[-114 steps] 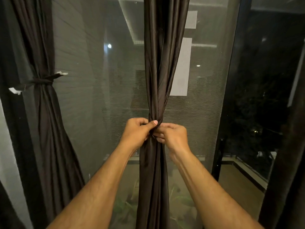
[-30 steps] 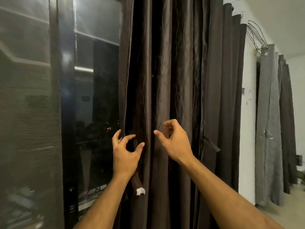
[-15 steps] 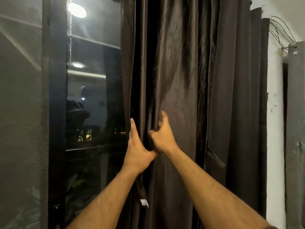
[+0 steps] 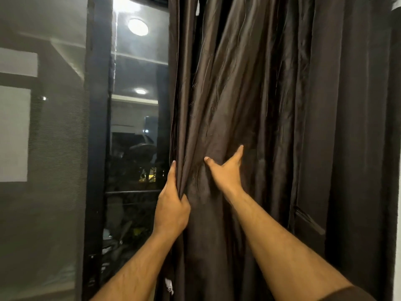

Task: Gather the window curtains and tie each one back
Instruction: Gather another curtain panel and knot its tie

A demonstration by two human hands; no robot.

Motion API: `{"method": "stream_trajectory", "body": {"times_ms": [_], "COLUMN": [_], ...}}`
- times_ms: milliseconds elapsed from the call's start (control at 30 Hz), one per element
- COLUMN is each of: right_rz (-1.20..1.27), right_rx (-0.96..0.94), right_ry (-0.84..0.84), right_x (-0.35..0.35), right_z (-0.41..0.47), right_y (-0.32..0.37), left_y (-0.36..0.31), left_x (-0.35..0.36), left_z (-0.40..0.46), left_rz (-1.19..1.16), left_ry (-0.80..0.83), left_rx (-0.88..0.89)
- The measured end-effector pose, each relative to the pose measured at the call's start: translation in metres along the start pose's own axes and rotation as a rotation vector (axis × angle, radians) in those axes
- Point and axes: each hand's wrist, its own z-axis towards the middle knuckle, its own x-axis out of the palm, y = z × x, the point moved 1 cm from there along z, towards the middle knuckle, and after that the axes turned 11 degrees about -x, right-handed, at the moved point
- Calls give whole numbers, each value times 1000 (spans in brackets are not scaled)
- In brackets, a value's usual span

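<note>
Curtain fabric (image 4: 249,88), dark brown and slightly glossy, fills the centre and right of the head view and hangs in long vertical folds beside a dark window frame (image 4: 97,127). Its left edge is gripped by the left hand (image 4: 173,205): the thumb is extended upward along the outer hem, and the fingers are curled around the edge so that they are hidden in the cloth. The left forearm is raised from the lower left of the view, with the wrist nearly straight.

The right hand (image 4: 227,170) is held higher and a little to the right, just beside the left but not touching it. It is spread open against the front of the fabric, with the thumb pointed left and one finger pointed up and right; the remaining fingers are pressed into a fold and cannot be seen clearly. Whether cloth is pinched between them cannot be told. The right forearm is stretched diagonally from the lower right corner, and the edge of a dark sleeve (image 4: 351,295) is seen at the bottom.

Between the two hands the fabric is bunched into creases that fan upward. A small white tag (image 4: 169,286) is seen low on the hem, below the left wrist. Ceiling lights (image 4: 138,27) are reflected in the window glass (image 4: 138,148) to the left of the curtain.
</note>
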Motion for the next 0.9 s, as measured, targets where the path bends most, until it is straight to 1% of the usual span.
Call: {"method": "stream_trajectory", "body": {"times_ms": [33,133,233,333,367,500,567,667,733,800,867,900], "right_rz": [29,18,38,50,47,4,-20,-40,-45,-30,51,116], "right_rx": [-30,-137,-291,-379,-393,-446,-463,-485,-496,-515,-512,-509], "right_ry": [61,200,255,338,359,398,408,488,567,605,595,541], "right_x": [6,32,59,80,89,130,153,187,207,222,230,230], "right_z": [3,1,-11,-26,-31,-53,-67,-88,-98,-105,-112,-116], "right_y": [1,20,44,76,86,128,149,183,201,209,204,198], "left_y": [0,-3,-7,-12,-14,-18,-14,-5,4,10,17,22], "left_x": [-6,-28,-52,-78,-88,-137,-166,-211,-236,-255,-267,-271], "left_z": [-2,-5,-7,-12,-14,-10,-6,-2,2,5,5,4], "left_rz": [3,11,2,-19,-27,-39,-53,-41,-25,-12,-12,-24], "left_ry": [-4,-12,-60,-89,-104,-203,-202,-216,-240,-277,-307,-312], "left_rx": [-3,9,17,-39,-43,59,58,98,78,44,36,39]}}
